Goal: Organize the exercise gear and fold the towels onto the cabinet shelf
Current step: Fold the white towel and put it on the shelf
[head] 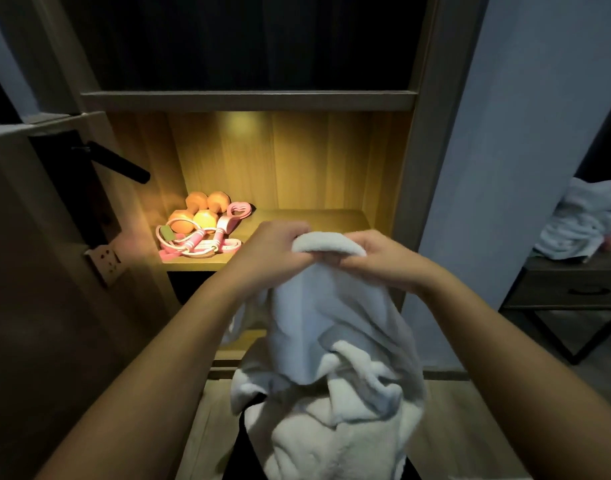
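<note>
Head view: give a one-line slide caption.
Left hand and right hand grip a white towel before a lit cabinet shelf holding orange dumbbells and pink jump rope.

Dim rm, warm shelf (338,219) glow, edge distortion.

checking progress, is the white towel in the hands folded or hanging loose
Not folded: the towel hangs crumpled, left hand and right hand pinching its top edge.

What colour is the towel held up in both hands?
White, plain with no pattern; the towel shows best in the head view, gripped by the left hand and right hand.
</note>
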A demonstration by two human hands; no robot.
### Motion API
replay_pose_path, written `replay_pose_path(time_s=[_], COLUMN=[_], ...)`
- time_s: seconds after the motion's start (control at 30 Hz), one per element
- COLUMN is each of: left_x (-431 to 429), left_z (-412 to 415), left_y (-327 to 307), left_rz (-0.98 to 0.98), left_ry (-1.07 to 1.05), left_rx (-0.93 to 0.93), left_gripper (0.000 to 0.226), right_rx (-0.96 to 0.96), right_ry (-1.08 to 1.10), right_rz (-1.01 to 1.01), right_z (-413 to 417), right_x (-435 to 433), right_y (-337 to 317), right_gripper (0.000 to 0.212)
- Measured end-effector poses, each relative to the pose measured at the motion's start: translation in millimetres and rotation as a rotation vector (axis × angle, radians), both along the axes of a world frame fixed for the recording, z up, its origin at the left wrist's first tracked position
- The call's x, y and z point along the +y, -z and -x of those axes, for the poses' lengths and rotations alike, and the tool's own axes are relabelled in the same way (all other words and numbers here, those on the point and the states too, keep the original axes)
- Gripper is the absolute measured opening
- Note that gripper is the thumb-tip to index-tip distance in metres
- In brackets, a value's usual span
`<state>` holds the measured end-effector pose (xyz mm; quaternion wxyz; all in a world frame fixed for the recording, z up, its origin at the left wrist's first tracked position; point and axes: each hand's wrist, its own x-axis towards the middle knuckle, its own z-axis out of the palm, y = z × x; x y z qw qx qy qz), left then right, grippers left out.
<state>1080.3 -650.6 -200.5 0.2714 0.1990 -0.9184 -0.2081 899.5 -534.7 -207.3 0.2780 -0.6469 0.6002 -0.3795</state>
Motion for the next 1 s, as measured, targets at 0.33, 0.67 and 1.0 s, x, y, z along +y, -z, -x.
replay_pose_path(time_s=[0.33,0.67,1.0], left_x=[-42.5,-40.1,-77.0], left_z=[-44.8,-26.1,-66.2], left_y=[53.7,66.6,98.2], left_rz=[-0.155,-0.037,-0.195], left_ry=[-0.166,-0.133,-0.402], left_rx=[-0.308,-0.356,-0.32], left_gripper=[0.011,0.009,0.018], right_rx=[0.214,0.133,0.22], right_ry=[0.359,0.13,0.454], right_rz=[-0.092,0.07,-0.054], right_z=[48.4,-11.3,35.1], right_x=[7.1,-23.1,-20.5], right_y=[51.3,43.5,93.7], right_gripper=[0.013,0.012,0.008])
